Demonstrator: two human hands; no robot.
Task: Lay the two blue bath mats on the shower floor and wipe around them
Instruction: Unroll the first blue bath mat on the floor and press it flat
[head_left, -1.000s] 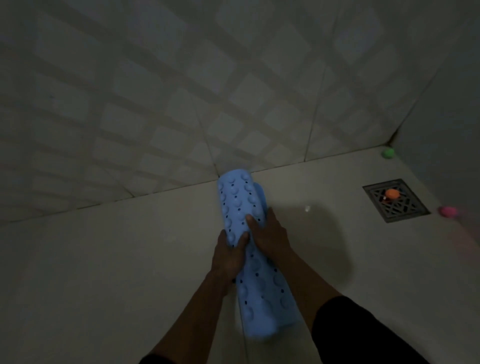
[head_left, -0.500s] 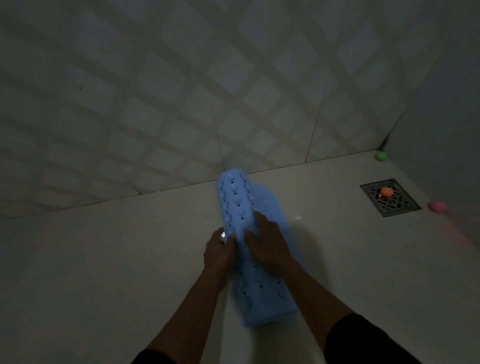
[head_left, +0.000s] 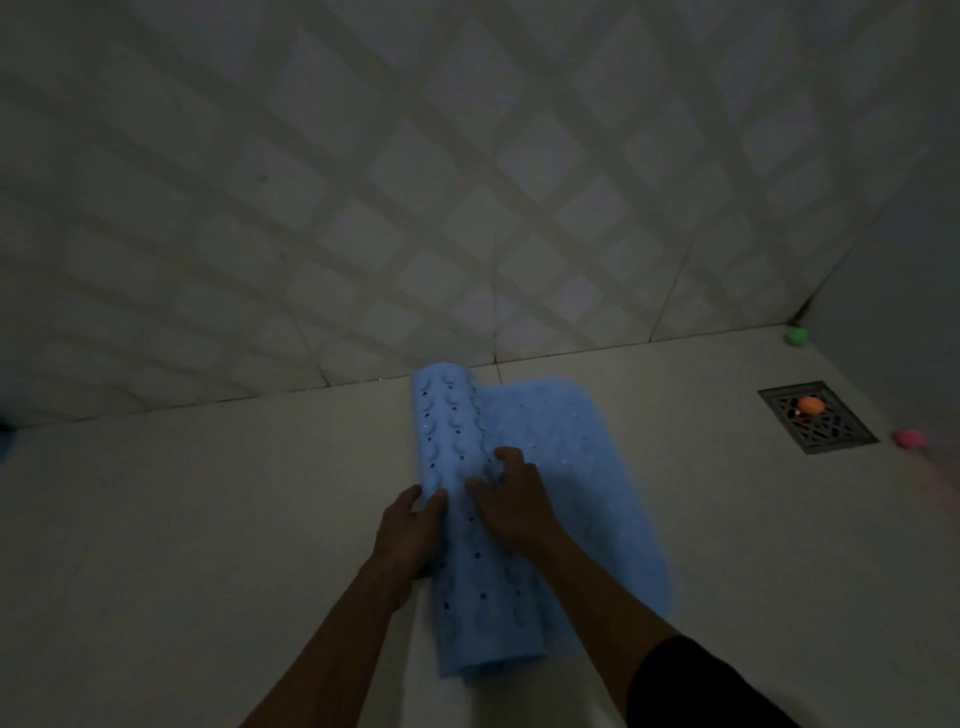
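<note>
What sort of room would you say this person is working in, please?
Most likely a tiled shower or bathroom: a metal floor drain is set into the floor near the corner, tiled walls meet it, and a blue bath mat is being unrolled.

Single head-worn wide-angle view, looking forward and steeply down from close above the shower floor (head_left: 208, 519), facing the tiled wall (head_left: 363, 182); far right corner in frame.
</note>
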